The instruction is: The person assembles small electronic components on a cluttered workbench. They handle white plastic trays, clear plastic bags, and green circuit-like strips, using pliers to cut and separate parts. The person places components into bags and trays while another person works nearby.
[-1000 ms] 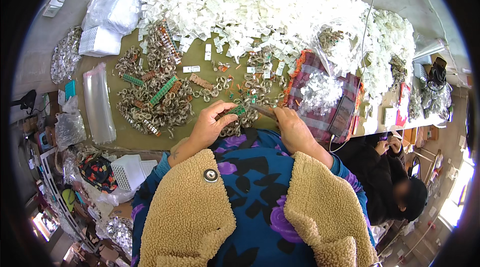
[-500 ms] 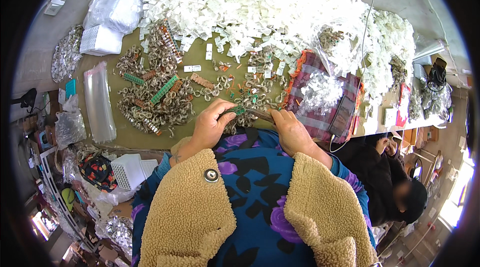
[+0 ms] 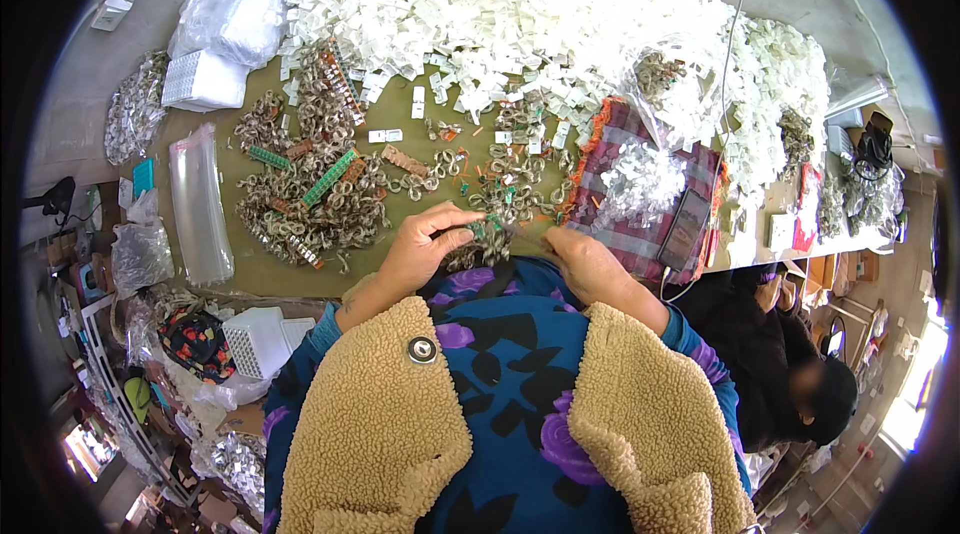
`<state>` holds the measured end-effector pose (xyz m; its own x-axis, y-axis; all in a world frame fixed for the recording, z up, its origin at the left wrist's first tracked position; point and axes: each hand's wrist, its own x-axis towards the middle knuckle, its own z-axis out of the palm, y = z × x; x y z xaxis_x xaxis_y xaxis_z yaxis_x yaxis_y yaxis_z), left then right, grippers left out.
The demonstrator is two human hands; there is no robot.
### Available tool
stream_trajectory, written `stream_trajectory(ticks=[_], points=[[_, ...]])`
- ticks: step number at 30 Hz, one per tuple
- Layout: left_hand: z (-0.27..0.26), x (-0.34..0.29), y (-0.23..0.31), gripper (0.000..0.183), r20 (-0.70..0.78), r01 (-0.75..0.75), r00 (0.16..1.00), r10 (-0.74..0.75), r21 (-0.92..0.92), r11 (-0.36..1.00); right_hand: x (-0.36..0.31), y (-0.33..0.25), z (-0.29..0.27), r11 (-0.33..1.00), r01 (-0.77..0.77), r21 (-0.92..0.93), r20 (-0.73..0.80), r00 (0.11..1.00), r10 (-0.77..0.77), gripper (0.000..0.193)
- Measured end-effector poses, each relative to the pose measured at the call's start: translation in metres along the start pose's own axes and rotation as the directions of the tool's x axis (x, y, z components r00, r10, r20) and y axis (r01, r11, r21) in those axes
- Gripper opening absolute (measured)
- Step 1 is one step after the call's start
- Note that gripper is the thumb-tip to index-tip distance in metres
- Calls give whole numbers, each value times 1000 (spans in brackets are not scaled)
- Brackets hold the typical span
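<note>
At the table's near edge, my left hand point(image 3: 425, 246) is closed, thumb and fingers pinching a small green strip point(image 3: 486, 225) with metal loops about it. My right hand point(image 3: 592, 262) is closed on a thin, dark, rod-like tool point(image 3: 526, 234) that points left toward the strip; its exact kind is too small to tell. Just beyond both hands lies a loose scatter of small metal loop pieces point(image 3: 515, 196), with orange and green bits among them. A larger heap of such loops point(image 3: 320, 204), mixed with green and brown strips, is to the left.
A big pile of small white plastic pieces point(image 3: 480, 14) covers the back. Right of my hands, clear bits point(image 3: 640, 184) and a phone point(image 3: 686, 226) lie on a checked cloth point(image 3: 615, 139). Clear bags point(image 3: 200, 204) lie left. Another person point(image 3: 790, 354) sits at right.
The dark tool in my right hand has shifted, and less of it shows between my hands. My left hand has turned slightly, still holding the green strip.
</note>
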<state>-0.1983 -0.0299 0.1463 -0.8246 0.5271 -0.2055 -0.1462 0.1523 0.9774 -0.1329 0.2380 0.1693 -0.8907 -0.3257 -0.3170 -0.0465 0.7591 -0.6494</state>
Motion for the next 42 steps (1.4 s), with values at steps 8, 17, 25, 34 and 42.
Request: stream_trajectory(ticks=[8,17,25,34,42], points=[[9,-2,6,22,-158,95,983,-97,-19,995,0,-20,3,991,-22,-131,-60,998,15,31],[7,-4,6,17,-34,-26,999,31,137,990,1,-14,0,981,3,-195,125,992,22,16],[-2,-1,8,24,-35,188,981,-191,-76,979,0,-12,0,948,-89,-306,-42,996,80,24],[5,-1,14,33,-77,-26,996,39,170,985,4,-23,5,977,-16,-215,-43,999,7,25],[-2,-3,-2,24,109,85,991,-72,-115,990,11,-9,-14,974,71,-216,320,948,2,26]])
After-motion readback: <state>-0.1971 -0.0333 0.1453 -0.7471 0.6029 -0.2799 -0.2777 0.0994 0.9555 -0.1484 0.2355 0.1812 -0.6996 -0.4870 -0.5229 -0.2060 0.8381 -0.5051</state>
